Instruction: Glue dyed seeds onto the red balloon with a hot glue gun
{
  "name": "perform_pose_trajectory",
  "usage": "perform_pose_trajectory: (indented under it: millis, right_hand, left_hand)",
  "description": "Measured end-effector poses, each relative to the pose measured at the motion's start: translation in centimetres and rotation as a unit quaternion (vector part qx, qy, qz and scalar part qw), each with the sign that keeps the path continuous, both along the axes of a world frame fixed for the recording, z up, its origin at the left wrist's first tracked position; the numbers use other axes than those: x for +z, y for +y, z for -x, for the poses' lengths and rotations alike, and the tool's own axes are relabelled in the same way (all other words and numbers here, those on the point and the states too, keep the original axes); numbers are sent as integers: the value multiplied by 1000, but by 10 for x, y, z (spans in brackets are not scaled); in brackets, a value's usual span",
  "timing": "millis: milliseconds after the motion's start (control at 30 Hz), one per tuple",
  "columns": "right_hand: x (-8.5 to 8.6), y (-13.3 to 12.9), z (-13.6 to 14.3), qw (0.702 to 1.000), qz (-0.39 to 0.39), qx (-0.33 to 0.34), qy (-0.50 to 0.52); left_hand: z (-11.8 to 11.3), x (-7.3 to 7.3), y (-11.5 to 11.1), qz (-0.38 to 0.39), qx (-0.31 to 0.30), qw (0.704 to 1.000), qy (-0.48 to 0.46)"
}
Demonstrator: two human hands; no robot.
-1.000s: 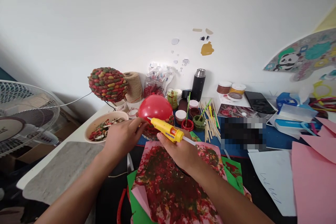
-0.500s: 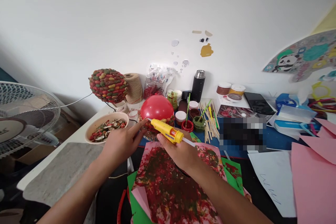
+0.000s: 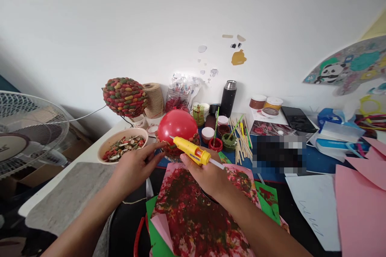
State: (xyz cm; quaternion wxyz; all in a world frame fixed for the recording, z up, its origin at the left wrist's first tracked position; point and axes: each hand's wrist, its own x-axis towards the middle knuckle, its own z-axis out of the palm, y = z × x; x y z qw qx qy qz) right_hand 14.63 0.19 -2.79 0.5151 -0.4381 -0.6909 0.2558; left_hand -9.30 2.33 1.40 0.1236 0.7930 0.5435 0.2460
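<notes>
A yellow glue gun [image 3: 192,150] is held in my right hand [image 3: 208,174], its nozzle pointing up-left at a red balloon [image 3: 177,125]. A white glue stick sticks out of its back end. Painted shells in red, green and yellow ring the balloon's lower part. My left hand [image 3: 136,168] reaches to the left side of this ring, index finger stretched out and touching it, with the other fingers apart below. To the left, a peach bowl [image 3: 102,144] holds loose shell pieces. Behind it stands a ball [image 3: 125,97] covered in coloured shells.
Paint jars [image 3: 229,142], wooden sticks [image 3: 241,148] and a black flask [image 3: 228,98] stand right of the balloon. Paint-stained pink paper [image 3: 202,217] lies in front. A fan [image 3: 30,132] is at the left; a twine spool [image 3: 153,100] stands behind.
The balloon with its shell ring has shifted slightly left. My left hand has drawn a little left and down, its index finger lower on the ring. The glue gun has hardly moved.
</notes>
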Motion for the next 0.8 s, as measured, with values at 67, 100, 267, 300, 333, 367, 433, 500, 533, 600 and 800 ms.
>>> perform_pose_trajectory:
  millis: [67,100,267,300,333,367,433,500,533,600,800]
  right_hand:
    - [-1,0,0,1000,-5,-3,-11]
    - [-1,0,0,1000,-8,-6,-15]
    - [-2,1,0,1000,-17,-10,-21]
    - [-2,1,0,1000,-18,-10,-23]
    - [-2,0,0,999,-19,-11,-25]
    - [-2,0,0,999,-19,-12,-28]
    - [-2,0,0,999,-21,-17,-34]
    - [-1,-1,0,999,-24,-23,-41]
    - [-1,-1,0,998,-24,-26,-43]
    - [0,-1,0,999,-20,-25,-42]
    - [-2,2,1,1000,-14,-13,-15]
  left_hand:
    - [0,-1,-1,-13,-1,1000,-23]
    - [0,-2,-2,-21,-1,999,-37]
    - [5,-4,-9,-42,-15,994,-102]
    - [6,-3,-11,-44,-20,992,-114]
    - [8,-2,-12,-46,-26,991,-126]
    - [9,0,-14,-49,-30,989,-139]
    - [12,5,-17,-54,-38,983,-173]
    - [13,10,-20,-61,-44,974,-212]
    - [12,13,-22,-66,-46,969,-231]
    - [11,19,-27,-81,-45,960,-265]
    - [4,31,-44,-121,-64,939,-317]
